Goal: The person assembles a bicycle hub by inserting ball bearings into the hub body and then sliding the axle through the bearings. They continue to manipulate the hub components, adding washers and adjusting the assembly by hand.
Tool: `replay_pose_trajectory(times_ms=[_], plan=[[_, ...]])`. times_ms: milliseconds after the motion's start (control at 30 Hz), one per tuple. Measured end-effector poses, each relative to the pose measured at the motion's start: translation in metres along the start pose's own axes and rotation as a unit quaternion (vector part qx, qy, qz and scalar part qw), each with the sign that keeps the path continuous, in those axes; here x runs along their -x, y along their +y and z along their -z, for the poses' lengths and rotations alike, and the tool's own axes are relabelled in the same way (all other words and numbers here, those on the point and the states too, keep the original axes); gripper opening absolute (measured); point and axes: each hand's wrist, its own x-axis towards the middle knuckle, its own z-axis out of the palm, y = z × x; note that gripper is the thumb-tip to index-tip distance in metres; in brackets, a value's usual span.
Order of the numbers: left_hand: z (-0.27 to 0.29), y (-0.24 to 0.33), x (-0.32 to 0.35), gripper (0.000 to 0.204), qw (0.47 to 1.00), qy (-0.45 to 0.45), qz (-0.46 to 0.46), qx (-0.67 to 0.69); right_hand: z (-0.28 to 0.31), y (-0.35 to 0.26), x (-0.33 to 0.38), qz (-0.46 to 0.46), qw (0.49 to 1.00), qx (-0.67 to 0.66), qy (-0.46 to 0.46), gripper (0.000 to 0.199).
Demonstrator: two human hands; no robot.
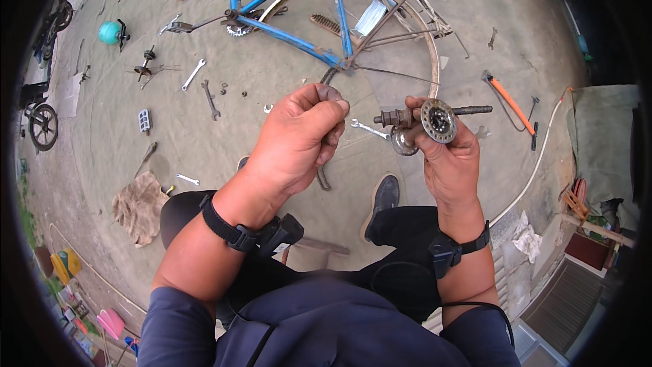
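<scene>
My left hand (302,137) is held up in front of me with the thumb pressed to the curled fingers. Whatever it may pinch is too small or hidden to name. A short way to its right, my right hand (453,163) grips a bicycle wheel hub (439,121) with round, drilled flanges. A threaded axle (472,110) with a thicker dark end sits crosswise in the same grip. The fingers partly cover both parts. Below my left hand, a bike chain (323,178) lies on the ground.
A blue bicycle frame (285,39) lies ahead with a wheel rim (435,61). Wrenches (194,75) and a pedal (144,121) lie left, near a brown rag (140,207). An orange-handled tool (511,102) lies right, beside a pale hose (543,146).
</scene>
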Motion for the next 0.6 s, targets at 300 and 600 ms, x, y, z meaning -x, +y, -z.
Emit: replay_pose_trajectory(times_ms=[300, 600], plan=[[-0.008, -0.015, 0.003, 0.007, 0.998, -0.008, 0.065, 0.021, 0.001, -0.001, 0.001, -0.039, 0.994, -0.071, 0.078, 0.038], [-0.016, -0.031, 0.007, 0.008, 0.996, -0.034, 0.087, 0.016, 0.0, -0.007, -0.005, -0.026, 0.994, -0.023, 0.103, 0.029]])
